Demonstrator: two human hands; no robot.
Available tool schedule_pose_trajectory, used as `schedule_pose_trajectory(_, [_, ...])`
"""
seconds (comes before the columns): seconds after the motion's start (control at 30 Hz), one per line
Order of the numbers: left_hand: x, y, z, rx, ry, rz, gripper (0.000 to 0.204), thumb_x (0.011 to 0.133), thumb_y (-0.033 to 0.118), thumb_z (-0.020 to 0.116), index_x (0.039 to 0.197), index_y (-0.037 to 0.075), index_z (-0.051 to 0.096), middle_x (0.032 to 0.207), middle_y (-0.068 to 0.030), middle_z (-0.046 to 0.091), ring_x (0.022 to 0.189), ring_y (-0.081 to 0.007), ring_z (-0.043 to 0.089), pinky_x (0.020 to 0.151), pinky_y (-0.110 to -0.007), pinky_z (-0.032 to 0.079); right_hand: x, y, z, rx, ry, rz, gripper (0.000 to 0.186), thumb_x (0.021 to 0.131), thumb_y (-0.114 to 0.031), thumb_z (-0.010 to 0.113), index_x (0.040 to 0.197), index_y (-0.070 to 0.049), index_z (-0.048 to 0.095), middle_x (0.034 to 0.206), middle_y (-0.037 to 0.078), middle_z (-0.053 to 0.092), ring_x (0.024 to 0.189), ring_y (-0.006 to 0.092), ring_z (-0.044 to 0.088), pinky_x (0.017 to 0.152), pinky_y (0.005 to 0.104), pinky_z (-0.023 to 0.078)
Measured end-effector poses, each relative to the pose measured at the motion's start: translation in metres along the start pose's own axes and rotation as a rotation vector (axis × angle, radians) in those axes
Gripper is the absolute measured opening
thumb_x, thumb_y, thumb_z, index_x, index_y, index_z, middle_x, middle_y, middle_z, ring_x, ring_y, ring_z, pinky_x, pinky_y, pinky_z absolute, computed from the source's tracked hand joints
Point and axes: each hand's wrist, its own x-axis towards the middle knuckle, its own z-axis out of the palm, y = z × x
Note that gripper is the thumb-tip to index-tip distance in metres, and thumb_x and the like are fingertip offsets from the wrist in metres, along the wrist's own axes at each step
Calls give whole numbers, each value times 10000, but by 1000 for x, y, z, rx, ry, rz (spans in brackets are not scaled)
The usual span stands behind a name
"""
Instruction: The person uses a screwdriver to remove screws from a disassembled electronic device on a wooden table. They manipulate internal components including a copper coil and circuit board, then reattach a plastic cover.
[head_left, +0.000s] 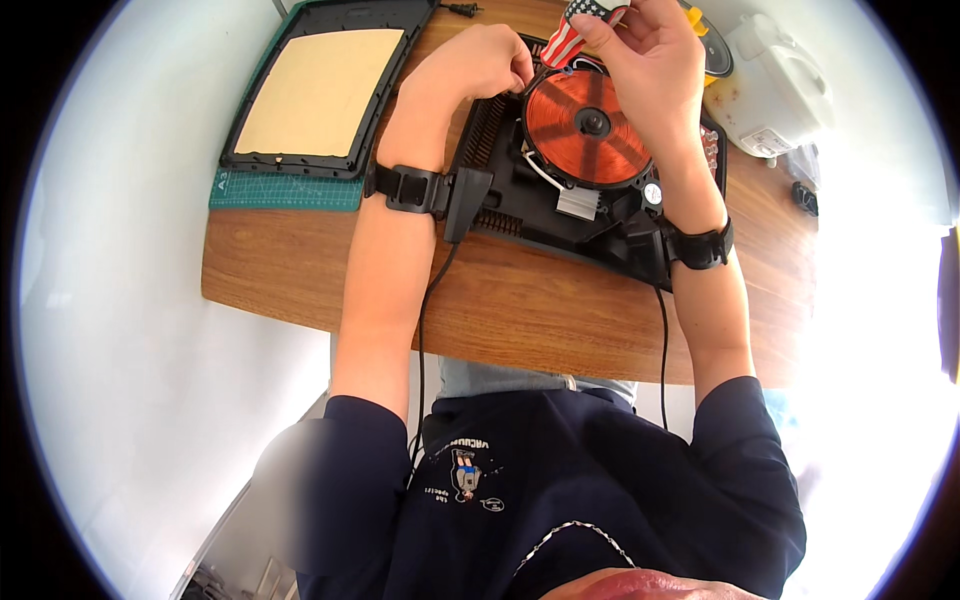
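An opened induction cooker base [560,225] lies on the table in front of me, its round copper coil [580,125] exposed. My right hand [655,65] is above the coil's far right side. Its thumb and fingers pinch a small red, white and blue piece with stars and stripes [567,45]; I cannot tell its kind. My left hand [490,62] is at the coil's far left edge, fingers curled down and closed. What they grip, if anything, is hidden. A silver heat sink [578,204] sits at the coil's near side.
At the left, a black frame panel with a cream sheet [320,90] overlaps a green cutting mat [285,192]. A black plug [461,10] lies behind. A white plastic container [765,85] and a small black object [803,198] are at the right. Straps with cables circle both forearms.
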Motion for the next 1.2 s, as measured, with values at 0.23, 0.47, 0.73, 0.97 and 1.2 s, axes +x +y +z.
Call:
schedule_pose_trajectory(0.23, [0,3,0,51,8,25,161,785,80,796,945,57,798,893,-122,781,847,-271,746,786,-384,578,-1,3,-3,-7,11,-3,430,931,100,668,1339,7,569,1181,67,676,1080,132,652,943,275,537])
schedule_pose_trajectory(0.47, [-6,11,-2,116,63,25,145,795,89,805,938,68,802,910,-116,785,866,-268,750,796,-392,581,0,3,-4,-32,-25,-18,438,947,97,648,1363,3,547,1221,74,666,1114,134,641,962,277,530])
schedule_pose_trajectory(0.73, [-14,32,-20,4,-81,-85,184,764,144,756,897,18,751,870,-224,730,836,-364,713,775,-436,557,2,-10,-4,-65,-131,41,442,961,86,623,1386,3,532,1251,91,660,1147,148,636,974,284,525])
schedule_pose_trajectory(0.97, [-4,2,-1,71,48,45,136,768,48,795,901,30,771,870,-123,775,831,-269,740,764,-400,568,12,-37,4,-479,-216,-213,290,923,-53,753,1205,-22,698,1100,77,644,948,134,636,814,284,538])
schedule_pose_trajectory(1.2, [-3,7,-2,112,50,43,162,728,55,799,881,18,761,855,-148,763,839,-294,739,772,-414,564,27,-5,7,-178,-275,-210,233,938,-57,724,1165,-1,726,1018,58,630,895,114,630,764,270,530])
